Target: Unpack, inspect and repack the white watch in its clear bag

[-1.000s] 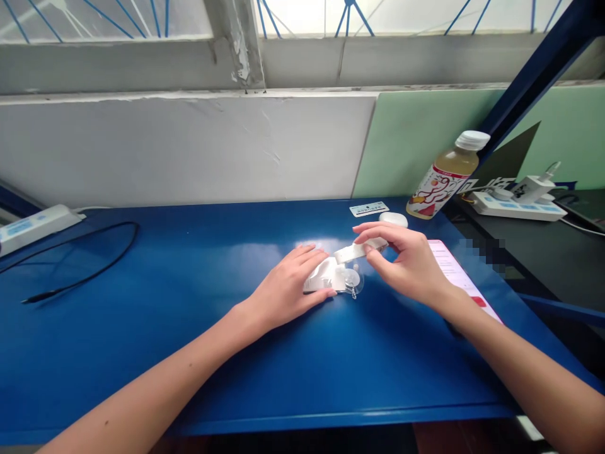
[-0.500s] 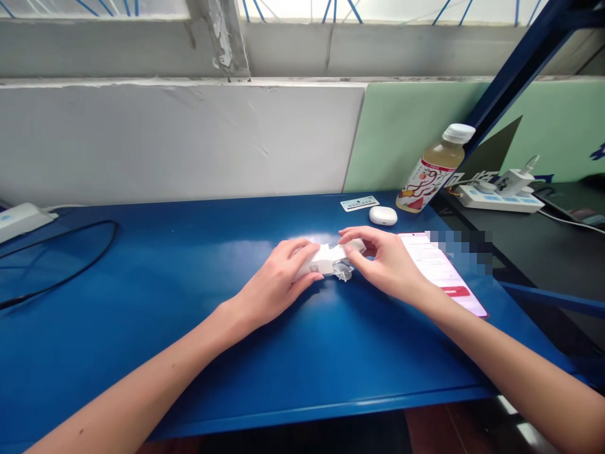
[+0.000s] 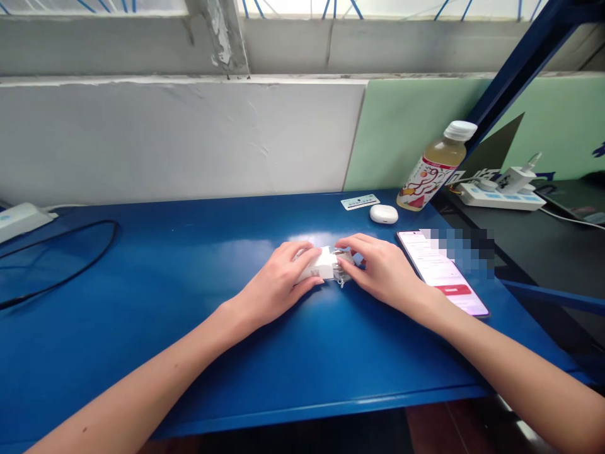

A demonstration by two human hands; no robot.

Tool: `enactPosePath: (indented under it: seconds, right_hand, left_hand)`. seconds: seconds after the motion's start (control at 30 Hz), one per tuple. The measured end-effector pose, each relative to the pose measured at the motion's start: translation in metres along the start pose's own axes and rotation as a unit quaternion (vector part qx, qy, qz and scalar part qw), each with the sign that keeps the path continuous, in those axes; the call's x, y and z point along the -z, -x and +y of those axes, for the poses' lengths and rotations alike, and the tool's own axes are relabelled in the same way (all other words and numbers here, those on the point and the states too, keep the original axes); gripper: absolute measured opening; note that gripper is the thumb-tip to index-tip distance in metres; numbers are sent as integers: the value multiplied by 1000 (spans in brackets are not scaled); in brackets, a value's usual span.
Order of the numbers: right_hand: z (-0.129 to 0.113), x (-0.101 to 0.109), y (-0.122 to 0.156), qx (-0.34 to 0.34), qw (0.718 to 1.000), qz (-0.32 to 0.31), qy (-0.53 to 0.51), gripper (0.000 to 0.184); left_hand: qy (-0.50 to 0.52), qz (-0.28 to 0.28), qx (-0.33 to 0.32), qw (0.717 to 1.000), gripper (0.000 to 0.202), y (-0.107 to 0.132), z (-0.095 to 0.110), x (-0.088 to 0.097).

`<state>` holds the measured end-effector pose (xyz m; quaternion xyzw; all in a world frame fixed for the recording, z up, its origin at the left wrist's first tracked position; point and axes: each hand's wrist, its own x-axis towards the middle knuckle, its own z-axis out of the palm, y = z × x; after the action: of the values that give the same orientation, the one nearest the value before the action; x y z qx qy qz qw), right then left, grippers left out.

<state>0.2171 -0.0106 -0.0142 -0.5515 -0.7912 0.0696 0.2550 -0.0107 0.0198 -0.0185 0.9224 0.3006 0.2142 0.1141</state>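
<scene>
A small white packet (image 3: 320,265) lies on the blue table (image 3: 189,302), with a clear round piece and a little chain (image 3: 341,272) at its right end. My left hand (image 3: 278,282) rests on the packet's left side, fingers curled over it and thumb under its near edge. My right hand (image 3: 380,268) closes its fingertips on the right end, over the clear piece. The two hands almost meet above the packet.
A phone (image 3: 442,271) with a lit screen lies right of my right hand. Behind are a white earbud case (image 3: 383,214), a small card (image 3: 360,202) and a drink bottle (image 3: 435,168). A power strip (image 3: 501,198) sits far right; a black cable (image 3: 70,268) and another strip (image 3: 21,219) far left.
My right hand has brought down the white flap it held up and moved left onto the packet. The packet now looks folded shorter between both hands.
</scene>
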Motion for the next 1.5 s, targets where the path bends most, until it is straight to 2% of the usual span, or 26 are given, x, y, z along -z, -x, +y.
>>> enactPosePath:
  seconds: [0.13,0.23,0.3,0.43,0.57,0.67,0.8,0.97,1.13,1.3,1.5]
  right_hand:
    - [-2,5,0,-37,995,17,87,24]
    - [-3,8,0,-65,992,-6,109,26]
    - [-6,9,0,-69,994,-21,82,27]
    - [-12,8,0,-56,996,-44,-48,28]
    - [-17,6,2,-46,985,-58,-157,34]
    - [-16,5,1,-45,975,-81,-202,39]
    - [-11,7,0,-41,974,-114,-192,40]
    - [-7,11,-1,-36,991,-99,-84,34]
    - [-5,11,-2,-39,993,-82,-70,33]
    - [-13,8,-1,-47,987,-69,-139,29]
    - [-16,4,-1,-93,953,-93,-271,31]
  left_hand:
    - [-2,-5,7,1000,38,1,-2,-1]
    - [-1,-7,10,1000,39,1,-3,-2]
    - [-1,-7,11,1000,39,1,-4,-2]
    - [-1,-8,12,1000,38,2,-3,-3]
    - [14,-5,9,1000,38,3,-2,-4]
    - [22,-5,10,1000,38,4,-2,-4]
    - [22,-22,12,999,39,4,-3,-4]
    - [11,-30,11,999,39,3,-4,-4]
    - [11,-27,14,999,40,3,-4,-5]
    - [23,-25,15,999,39,4,-4,-5]
    - [25,-13,23,999,44,3,-3,-6]
